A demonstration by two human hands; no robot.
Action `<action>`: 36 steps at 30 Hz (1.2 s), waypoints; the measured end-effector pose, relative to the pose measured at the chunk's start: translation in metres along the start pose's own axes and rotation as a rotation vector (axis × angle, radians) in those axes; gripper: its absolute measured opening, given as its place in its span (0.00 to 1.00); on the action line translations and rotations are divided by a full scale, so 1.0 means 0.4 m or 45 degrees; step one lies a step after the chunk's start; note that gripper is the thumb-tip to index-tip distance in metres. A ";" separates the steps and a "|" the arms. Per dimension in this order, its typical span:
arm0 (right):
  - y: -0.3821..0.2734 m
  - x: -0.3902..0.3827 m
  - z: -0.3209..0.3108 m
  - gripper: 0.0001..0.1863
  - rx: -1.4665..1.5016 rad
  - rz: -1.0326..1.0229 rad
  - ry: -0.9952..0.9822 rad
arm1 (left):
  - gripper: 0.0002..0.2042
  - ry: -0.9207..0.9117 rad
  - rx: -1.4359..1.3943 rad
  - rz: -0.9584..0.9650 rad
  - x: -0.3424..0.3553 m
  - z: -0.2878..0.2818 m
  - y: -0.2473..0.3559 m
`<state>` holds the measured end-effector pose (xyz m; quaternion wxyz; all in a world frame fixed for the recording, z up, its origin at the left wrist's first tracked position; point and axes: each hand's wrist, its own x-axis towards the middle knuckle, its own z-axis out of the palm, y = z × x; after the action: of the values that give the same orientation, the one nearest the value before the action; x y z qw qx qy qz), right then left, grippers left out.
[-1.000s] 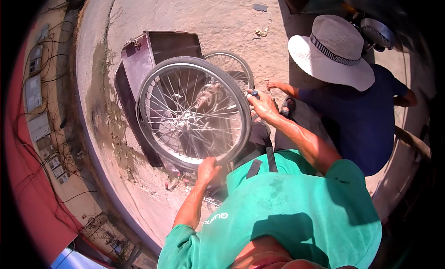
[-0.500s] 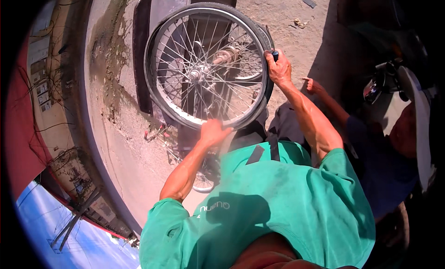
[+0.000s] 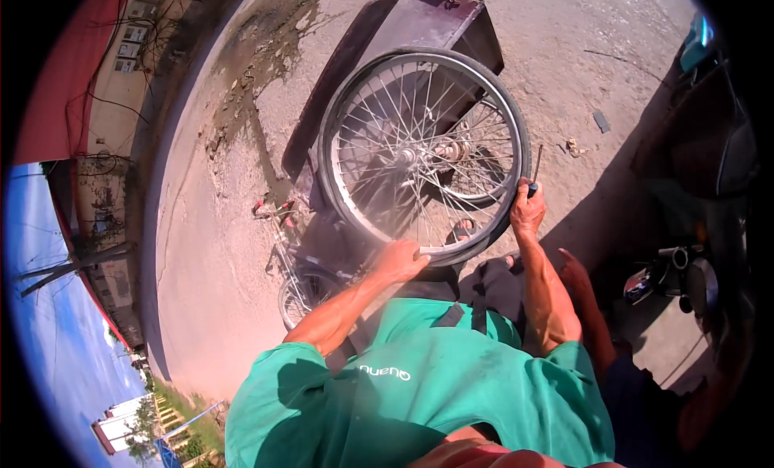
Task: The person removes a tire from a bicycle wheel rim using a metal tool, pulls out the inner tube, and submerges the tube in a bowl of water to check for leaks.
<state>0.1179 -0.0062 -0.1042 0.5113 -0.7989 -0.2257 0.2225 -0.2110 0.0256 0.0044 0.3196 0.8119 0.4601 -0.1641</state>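
A spoked bicycle wheel point(image 3: 326, 137) with a dark tyre is held up in front of me. My left hand point(image 3: 401, 261) is closed on the tyre and rim at the wheel's near edge, its thumb pointing right along the tyre. My right hand point(image 3: 528, 212) is closed at the wheel's right side, against the tyre. In that hand is a screwdriver point(image 3: 533, 189) with a dark blue handle, its thin shaft pointing up and away. The hub point(image 3: 407, 157) shows through the spokes. The fingers behind the tyre are hidden.
Behind the wheel stand a dark metal sidecar-like body point(image 3: 476, 33) and a second spoked wheel point(image 3: 484, 195). A bicycle point(image 3: 292, 284) is to the left. Close on my right, another person's hand point(image 3: 574, 270) points a finger. Small debris point(image 3: 573, 148) lies on the ground.
The view has shifted, so the wheel and both hands sit lower and farther right in the picture. Both hands keep their hold, and the screwdriver stays in my right hand.
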 end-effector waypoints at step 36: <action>0.063 -0.068 -0.031 0.20 0.213 0.766 0.162 | 0.18 0.239 0.053 0.347 0.003 -0.009 -0.289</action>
<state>0.1067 -0.0402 -0.1192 0.4994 -0.7974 0.0720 0.3310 -0.3092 0.0719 -0.0360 0.2774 0.8852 0.3699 -0.0520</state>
